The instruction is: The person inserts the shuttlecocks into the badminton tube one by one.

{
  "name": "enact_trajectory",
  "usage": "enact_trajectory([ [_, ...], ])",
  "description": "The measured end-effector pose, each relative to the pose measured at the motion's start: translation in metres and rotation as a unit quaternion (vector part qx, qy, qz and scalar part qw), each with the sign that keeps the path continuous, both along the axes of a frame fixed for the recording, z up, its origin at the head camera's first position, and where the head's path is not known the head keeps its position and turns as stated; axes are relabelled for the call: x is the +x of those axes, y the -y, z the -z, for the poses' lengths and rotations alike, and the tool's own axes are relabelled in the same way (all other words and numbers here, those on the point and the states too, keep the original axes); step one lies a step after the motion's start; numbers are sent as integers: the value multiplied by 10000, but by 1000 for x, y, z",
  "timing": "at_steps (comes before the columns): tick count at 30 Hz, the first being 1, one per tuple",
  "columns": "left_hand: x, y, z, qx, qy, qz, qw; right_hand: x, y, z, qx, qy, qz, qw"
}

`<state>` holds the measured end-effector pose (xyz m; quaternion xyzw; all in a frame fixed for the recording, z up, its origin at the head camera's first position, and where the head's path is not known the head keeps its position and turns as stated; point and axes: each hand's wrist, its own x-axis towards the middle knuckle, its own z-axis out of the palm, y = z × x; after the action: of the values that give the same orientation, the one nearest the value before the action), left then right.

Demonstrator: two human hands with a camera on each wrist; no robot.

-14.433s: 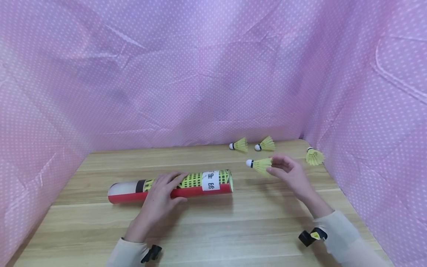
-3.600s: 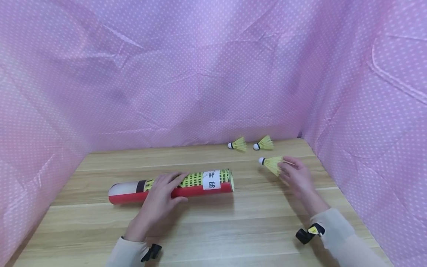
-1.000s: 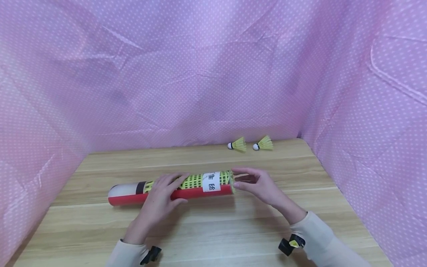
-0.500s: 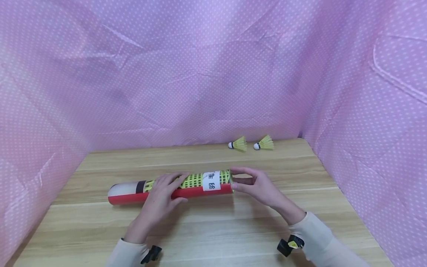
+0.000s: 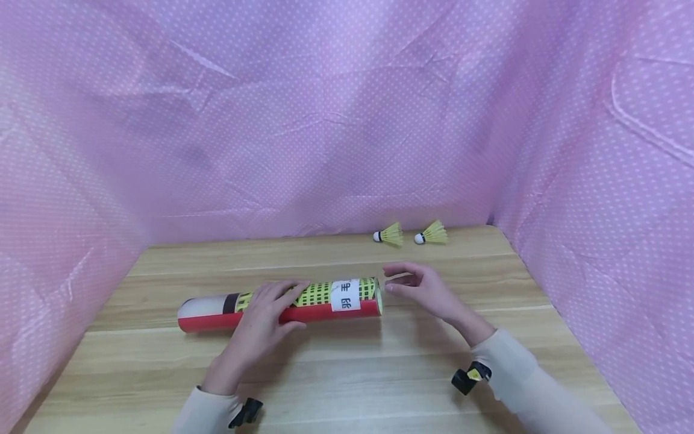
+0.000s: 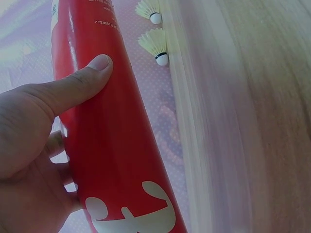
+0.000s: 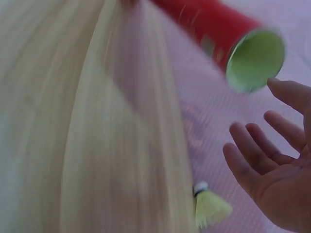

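Note:
My left hand [image 5: 264,316] grips a shuttlecock tube [image 5: 320,312] around its middle, holding it lengthwise with the mouth to the right. The tube is red, yellow-green and white, with a white paper label near the mouth; in the left wrist view the thumb lies along its red side [image 6: 121,141]. My right hand [image 5: 428,295] hovers just off the tube's mouth, fingers spread and holding nothing. In the right wrist view the pale green inside of the mouth [image 7: 257,60] shows, with no shuttlecock visible near it. Two yellow shuttlecocks [image 5: 391,235] [image 5: 432,233] with white heads lie at the back.
A wooden table [image 5: 347,374] spreads beneath both hands. Pink dotted cloth [image 5: 325,120] hangs behind the table and along both sides. A black wrist camera [image 5: 470,378] sits on the right sleeve, and another [image 5: 246,413] on the left.
Earlier my right hand held a shuttlecock, then brought its fingers to the tube's mouth; now it has drawn back empty. The shuttlecock at the right edge is gone. The left hand keeps its hold.

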<state>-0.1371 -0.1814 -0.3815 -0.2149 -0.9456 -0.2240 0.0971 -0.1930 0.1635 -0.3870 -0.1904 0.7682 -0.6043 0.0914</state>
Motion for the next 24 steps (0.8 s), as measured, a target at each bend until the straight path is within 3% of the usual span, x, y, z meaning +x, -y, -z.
enact_trajectory([
  [9, 0, -1, 2, -18, -60, 48, 10000, -47, -14, 21, 1023, -804, 558, 9899],
  [18, 4, -2, 2, 13, 60, -50, 10000, -90, -19, 26, 1824, -1346, 945, 9694],
  [24, 2, -5, 4, 7, -23, -11, 10000, -112, -24, 26, 2360, -1370, 981, 9570],
])
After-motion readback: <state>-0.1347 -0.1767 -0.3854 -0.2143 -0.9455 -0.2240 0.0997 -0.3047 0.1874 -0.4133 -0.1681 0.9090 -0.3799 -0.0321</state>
